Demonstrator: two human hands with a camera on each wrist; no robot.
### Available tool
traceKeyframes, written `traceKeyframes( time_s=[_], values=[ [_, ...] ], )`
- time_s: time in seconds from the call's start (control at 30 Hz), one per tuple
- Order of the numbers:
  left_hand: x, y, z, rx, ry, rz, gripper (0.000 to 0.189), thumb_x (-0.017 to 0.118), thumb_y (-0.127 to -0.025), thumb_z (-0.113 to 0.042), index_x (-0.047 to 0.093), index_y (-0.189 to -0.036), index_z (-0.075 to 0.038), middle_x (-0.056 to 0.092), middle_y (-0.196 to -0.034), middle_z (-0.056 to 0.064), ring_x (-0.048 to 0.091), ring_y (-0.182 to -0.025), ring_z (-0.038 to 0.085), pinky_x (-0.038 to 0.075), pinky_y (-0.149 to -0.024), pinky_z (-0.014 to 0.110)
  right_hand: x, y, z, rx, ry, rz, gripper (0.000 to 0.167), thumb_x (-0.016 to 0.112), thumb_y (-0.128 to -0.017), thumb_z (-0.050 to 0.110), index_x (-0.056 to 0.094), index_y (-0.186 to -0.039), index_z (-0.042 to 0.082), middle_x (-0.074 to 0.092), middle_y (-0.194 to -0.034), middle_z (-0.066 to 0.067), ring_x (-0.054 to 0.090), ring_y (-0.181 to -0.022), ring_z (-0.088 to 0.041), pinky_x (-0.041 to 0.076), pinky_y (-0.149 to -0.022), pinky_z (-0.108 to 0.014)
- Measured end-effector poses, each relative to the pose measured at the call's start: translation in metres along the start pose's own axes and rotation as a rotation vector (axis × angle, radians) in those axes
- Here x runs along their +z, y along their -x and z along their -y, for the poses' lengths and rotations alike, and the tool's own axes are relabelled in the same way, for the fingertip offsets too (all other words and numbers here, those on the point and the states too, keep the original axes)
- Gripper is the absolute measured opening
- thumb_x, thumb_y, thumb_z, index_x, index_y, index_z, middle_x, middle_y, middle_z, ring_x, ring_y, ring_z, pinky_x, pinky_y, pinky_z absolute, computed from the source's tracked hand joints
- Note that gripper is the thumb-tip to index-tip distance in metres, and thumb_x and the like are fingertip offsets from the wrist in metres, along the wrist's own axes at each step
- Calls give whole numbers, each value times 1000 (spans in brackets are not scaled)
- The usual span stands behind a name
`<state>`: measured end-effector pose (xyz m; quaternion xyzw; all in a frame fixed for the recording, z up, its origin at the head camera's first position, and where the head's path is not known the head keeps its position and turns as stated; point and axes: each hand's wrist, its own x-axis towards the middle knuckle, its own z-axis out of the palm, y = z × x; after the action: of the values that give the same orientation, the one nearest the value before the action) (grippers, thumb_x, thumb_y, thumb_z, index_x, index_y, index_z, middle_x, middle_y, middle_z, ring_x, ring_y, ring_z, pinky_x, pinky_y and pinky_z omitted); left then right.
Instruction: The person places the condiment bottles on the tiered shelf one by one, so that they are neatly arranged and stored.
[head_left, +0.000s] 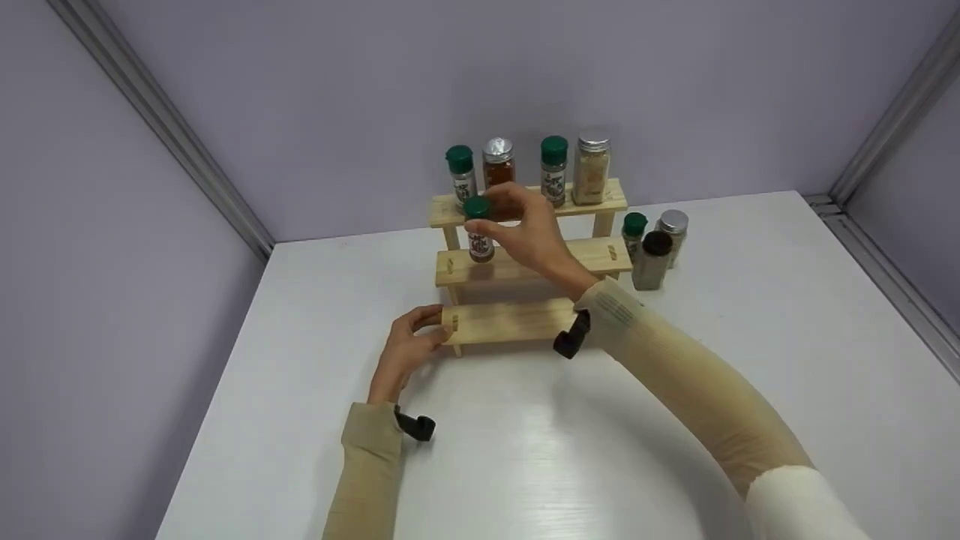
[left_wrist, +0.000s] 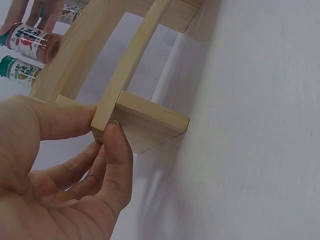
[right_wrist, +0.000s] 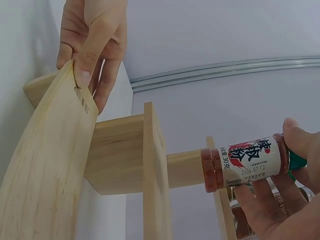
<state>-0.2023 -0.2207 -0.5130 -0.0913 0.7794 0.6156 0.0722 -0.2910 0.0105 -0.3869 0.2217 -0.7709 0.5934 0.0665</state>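
Note:
My right hand [head_left: 531, 232] pinches a small spice jar [head_left: 480, 244] with a green cap and holds it over the left part of the middle shelf [head_left: 517, 264]. In the right wrist view this spice jar [right_wrist: 245, 161] shows red powder and a printed label. My left hand [head_left: 412, 341] grips the left end of the bottom shelf [head_left: 510, 322] of a wooden three-tier rack. Seen from the left wrist, thumb and fingers [left_wrist: 117, 155] pinch the board's end [left_wrist: 107, 117] just beside its leg.
On the top shelf [head_left: 529, 208] stand a green-capped jar [head_left: 463, 184], a silver-capped red jar [head_left: 498, 165], another green-capped jar [head_left: 553, 172] and a silver-capped pale jar [head_left: 592, 169]. Right of the rack are a black-capped jar [head_left: 651, 262], a green-capped jar [head_left: 634, 229] and a silver-capped jar [head_left: 673, 232].

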Motion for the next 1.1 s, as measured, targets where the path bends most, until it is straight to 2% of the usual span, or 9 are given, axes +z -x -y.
traceKeyframes(
  time_s=[0.13,0.33,0.67,0.87,1.1],
  values=[
    [0,0,0,5,9,6,48,71,-100,-6,62,-147,-9,63,-143,16,67,-114,24,59,-96,39,7,0,-7,35,-12,9,41,88,-92,29,72,-127,14,76,-117,-3,72,-106,-19,59,-97,-37],
    [0,1,1,22,19,13,46,70,-102,-6,62,-147,-8,62,-144,19,65,-117,27,58,-99,44,15,-1,-13,44,-16,27,37,88,-92,28,73,-124,15,75,-120,-4,73,-107,-21,60,-97,-38],
    [1,1,0,18,8,3,45,70,-101,-6,64,-145,-9,65,-141,16,64,-115,24,58,-93,36,18,1,-19,66,-13,38,39,88,-92,29,71,-124,14,73,-119,-4,71,-109,-20,59,-99,-38],
    [2,2,-1,22,7,8,46,70,-100,-6,64,-146,-8,65,-141,16,65,-111,23,58,-93,37,16,3,-23,44,-17,56,48,90,-90,30,70,-130,15,73,-122,-4,72,-110,-21,59,-99,-40],
    [-2,3,0,24,12,7,47,68,-99,-4,63,-146,-8,65,-140,16,66,-115,25,59,-94,38,14,5,-19,59,-51,81,55,89,-90,31,67,-138,14,70,-132,-5,70,-116,-23,60,-100,-42]
  ],
)
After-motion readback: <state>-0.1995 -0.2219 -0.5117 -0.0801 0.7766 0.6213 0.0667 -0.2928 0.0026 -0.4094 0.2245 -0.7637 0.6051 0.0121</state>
